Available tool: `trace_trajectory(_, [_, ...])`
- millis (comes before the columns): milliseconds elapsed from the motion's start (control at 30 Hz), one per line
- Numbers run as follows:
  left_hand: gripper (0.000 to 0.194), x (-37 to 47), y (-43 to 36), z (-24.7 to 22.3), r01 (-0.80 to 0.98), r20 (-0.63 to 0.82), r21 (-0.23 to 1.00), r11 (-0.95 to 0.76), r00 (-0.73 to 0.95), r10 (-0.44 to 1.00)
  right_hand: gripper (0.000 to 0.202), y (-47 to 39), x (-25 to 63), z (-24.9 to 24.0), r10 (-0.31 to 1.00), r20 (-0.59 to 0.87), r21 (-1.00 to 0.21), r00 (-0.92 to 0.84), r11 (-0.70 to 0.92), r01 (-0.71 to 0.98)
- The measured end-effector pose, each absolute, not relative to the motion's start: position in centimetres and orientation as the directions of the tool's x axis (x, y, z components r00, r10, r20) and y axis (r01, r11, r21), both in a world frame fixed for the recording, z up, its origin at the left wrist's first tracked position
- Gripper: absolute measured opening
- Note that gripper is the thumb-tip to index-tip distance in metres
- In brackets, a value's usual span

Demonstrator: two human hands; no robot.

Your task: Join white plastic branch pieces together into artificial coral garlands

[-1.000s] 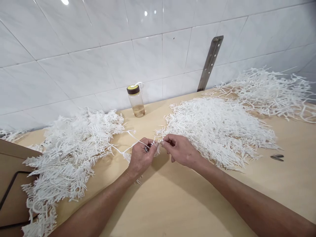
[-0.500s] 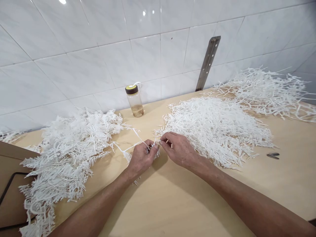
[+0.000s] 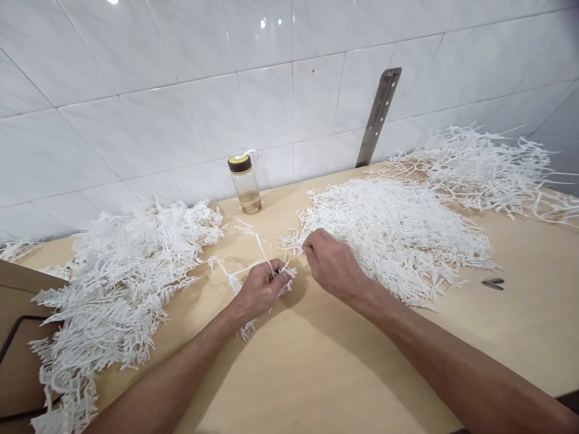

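Note:
My left hand (image 3: 265, 286) pinches a white branching plastic stem (image 3: 246, 267) with fine sprigs at its tips. One bare forked end of the stem reaches up toward the bottle, and a tufted part hangs below the hand. My right hand (image 3: 332, 262) is closed at the near left edge of a pile of small white sprigs (image 3: 389, 229). Its fingertips are turned away from view, so whatever they hold is hidden. To the left of my left hand lies a big heap of tufted white branches (image 3: 131, 271).
A clear bottle (image 3: 250, 196) with a dark lid stands near the tiled wall. A metal bracket (image 3: 379, 117) leans there. Bare white stems (image 3: 488, 169) are heaped at the far right. Small snips (image 3: 493, 283) lie on the table (image 3: 280, 386). A brown box (image 3: 22, 337) is at left.
My right hand has moved away from my left hand, up and right to the sprig pile, and its fingers have curled in. My left hand keeps its hold on the stem.

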State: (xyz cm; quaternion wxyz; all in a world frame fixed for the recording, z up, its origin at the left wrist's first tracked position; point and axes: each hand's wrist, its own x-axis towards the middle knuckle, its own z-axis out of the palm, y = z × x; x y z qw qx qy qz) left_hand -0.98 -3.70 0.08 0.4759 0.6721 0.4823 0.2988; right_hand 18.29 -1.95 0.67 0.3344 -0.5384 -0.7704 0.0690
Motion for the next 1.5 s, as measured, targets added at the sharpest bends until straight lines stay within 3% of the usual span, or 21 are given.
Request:
trace_trajectory(100, [0.037, -0.7, -4.0, 0.1, 0.348, -0.065, 0.936, -0.051, 0.315, 0.947, 0.018, -1.2, 19.3, 0.8, 0.854, 0.521, -0.498, -0.021, 0.323, 0.804])
trace_trajectory(233, [0.039, -0.4, -4.1, -0.3, 0.304, -0.032, 0.951, -0.046, 0.247, 0.968, 0.01, -1.2, 19.6, 1.3, 0.877, 0.48, -0.628, 0.009, 0.336, 0.702])
trace_trajectory(433, [0.03, -0.3, -4.0, -0.8, 0.366, 0.097, 0.921, -0.136, 0.121, 0.988, 0.03, -2.4, 18.4, 1.6, 0.982, 0.045, -0.853, -0.183, 0.133, 0.505])
trace_trajectory(533, [0.026, -0.2, -4.1, -0.8, 0.433, 0.158, 0.884, -0.175, 0.075, 0.985, 0.032, -2.7, 17.8, 1.3, 0.964, -0.013, -0.888, -0.264, 0.111, 0.447])
trace_trajectory(667, [0.022, -0.2, -4.2, -0.9, 0.504, 0.2, 0.836, -0.215, 0.084, 0.976, 0.027, -2.8, 17.4, 1.0, 0.953, -0.045, -0.901, -0.299, 0.091, 0.424])
trace_trajectory(833, [0.028, -0.3, -4.2, -0.9, 0.49, 0.172, 0.85, -0.192, 0.085, 0.981, 0.02, -2.7, 17.2, 1.0, 0.977, -0.012, -0.878, -0.214, 0.092, 0.469])
trace_trajectory(1067, [0.03, -0.3, -4.2, -0.4, 0.426, 0.102, 0.893, -0.141, 0.114, 0.988, 0.012, -3.1, 17.0, 0.5, 0.959, 0.179, -0.773, -0.218, 0.274, 0.573])
trace_trajectory(1500, [0.033, -0.5, -4.1, -0.4, 0.395, 0.062, 0.911, -0.118, 0.15, 0.987, 0.006, -2.8, 17.0, -0.6, 0.928, 0.245, -0.697, -0.279, 0.369, 0.615])
